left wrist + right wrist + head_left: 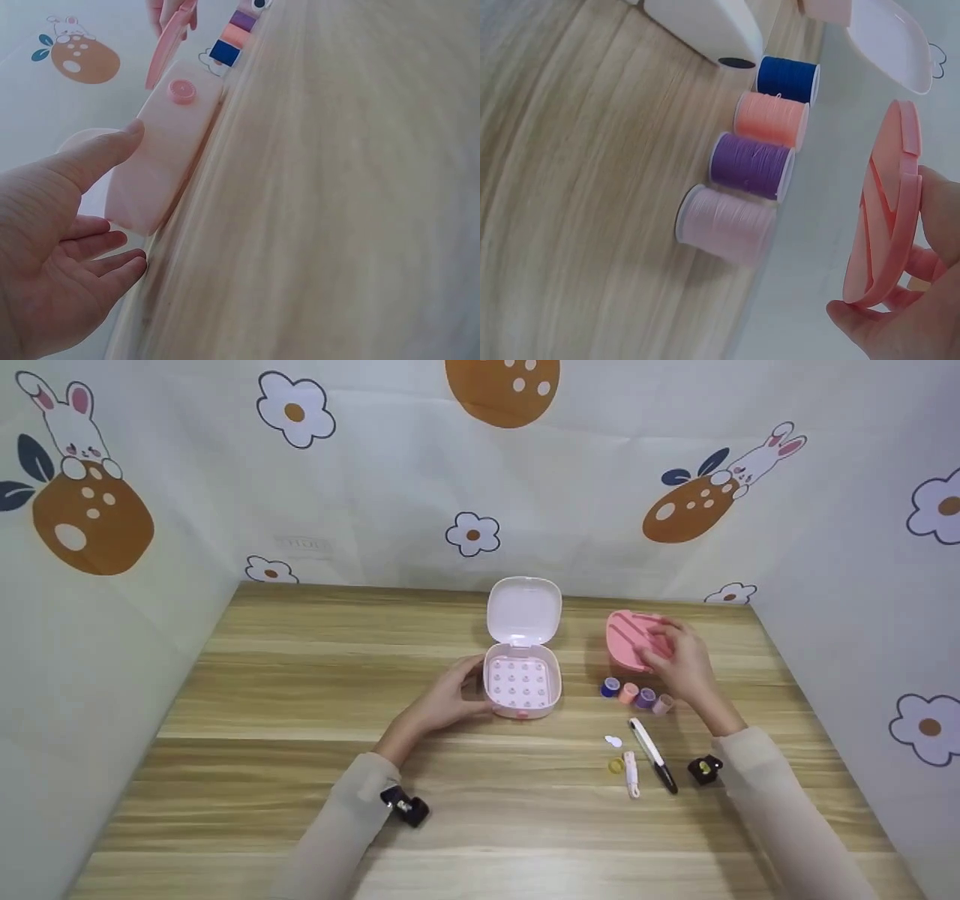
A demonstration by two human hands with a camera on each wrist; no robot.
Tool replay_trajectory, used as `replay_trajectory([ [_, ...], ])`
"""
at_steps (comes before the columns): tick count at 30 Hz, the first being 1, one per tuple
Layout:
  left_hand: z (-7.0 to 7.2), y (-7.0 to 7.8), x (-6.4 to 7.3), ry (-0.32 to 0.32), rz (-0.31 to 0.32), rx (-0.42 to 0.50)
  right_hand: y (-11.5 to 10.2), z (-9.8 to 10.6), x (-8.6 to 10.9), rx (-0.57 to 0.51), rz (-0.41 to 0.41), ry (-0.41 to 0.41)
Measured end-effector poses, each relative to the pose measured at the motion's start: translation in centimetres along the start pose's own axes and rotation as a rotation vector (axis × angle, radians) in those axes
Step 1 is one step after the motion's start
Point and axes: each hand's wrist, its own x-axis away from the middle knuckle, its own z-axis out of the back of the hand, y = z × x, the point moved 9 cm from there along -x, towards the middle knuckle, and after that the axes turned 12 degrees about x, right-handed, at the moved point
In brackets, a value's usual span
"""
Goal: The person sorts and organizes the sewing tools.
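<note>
A pale pink box (523, 716) stands with its white lid (525, 611) raised, and small round pegs show in rows on its floor. Against its left side lies my left hand (448, 697), the thumb at the front corner near a pink button (181, 91); the other fingers (112, 262) are loosely bent around the rear side. My right hand (684, 660) grips a coral-pink tray (628, 639) with slanted grooves by its right edge, thumb on one face, fingers partly hidden behind. In the right wrist view the tray is tilted up beyond the thread spools (771, 120).
Several spools, blue (610, 687), peach, purple and light pink (663, 704), form a row below the tray. Nearer me lie a white-and-black pen-like tool (652, 755), a pale pink folded item (631, 774), a yellow ring (616, 766) and a small white piece (613, 741). Patterned cloth surrounds the table.
</note>
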Motion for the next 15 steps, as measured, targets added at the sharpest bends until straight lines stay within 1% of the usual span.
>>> replay_trajectory([
  [4, 0.0, 0.0, 0.0, 0.003, 0.003, 0.001, 0.7, -0.2, -0.1, -0.011, -0.018, -0.024],
  [8, 0.1, 0.0, 0.0, 0.015, 0.02, -0.021, 1.5, -0.5, -0.2, -0.025, -0.032, -0.041],
  [15, 0.1, 0.0, 0.0, 0.022, 0.032, -0.03, 3.0, -0.9, -0.3, -0.004, -0.047, -0.057],
])
